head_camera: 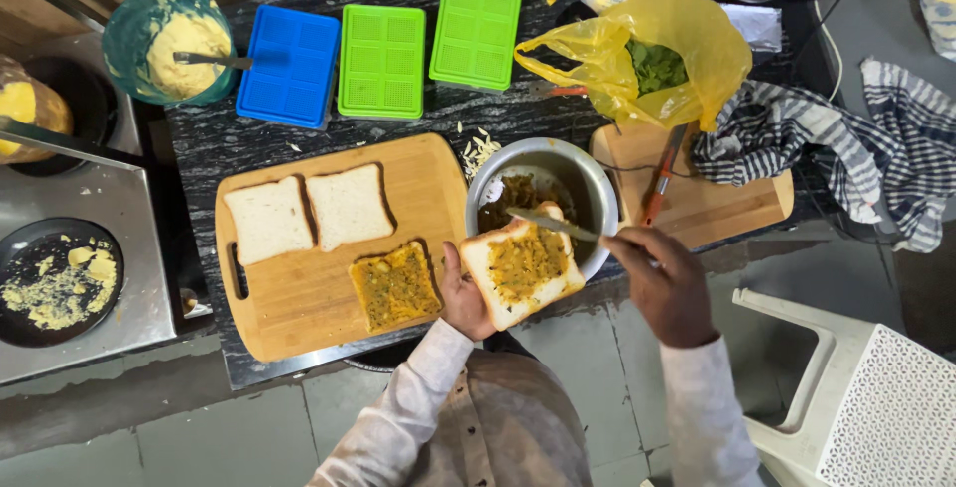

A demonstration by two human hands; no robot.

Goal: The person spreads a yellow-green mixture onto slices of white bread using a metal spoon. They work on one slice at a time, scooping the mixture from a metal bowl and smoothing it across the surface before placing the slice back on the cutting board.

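My left hand (464,298) holds a slice of white bread (521,270) spread with yellow-brown filling, just over the near rim of a steel bowl (594,186) of the same filling. My right hand (663,283) grips a knife (551,223) whose blade lies across the top of the held slice. On the wooden cutting board (299,293) lie two plain slices (309,213) and one spread slice (395,286).
Blue and green plastic trays (383,59) lie at the back. A teal bowl of batter with a spoon (174,44) stands back left. A stove with a dark pan (60,278) is at left. A yellow bag of greens (647,54), second board, striped cloth and white chair (866,397) are at right.
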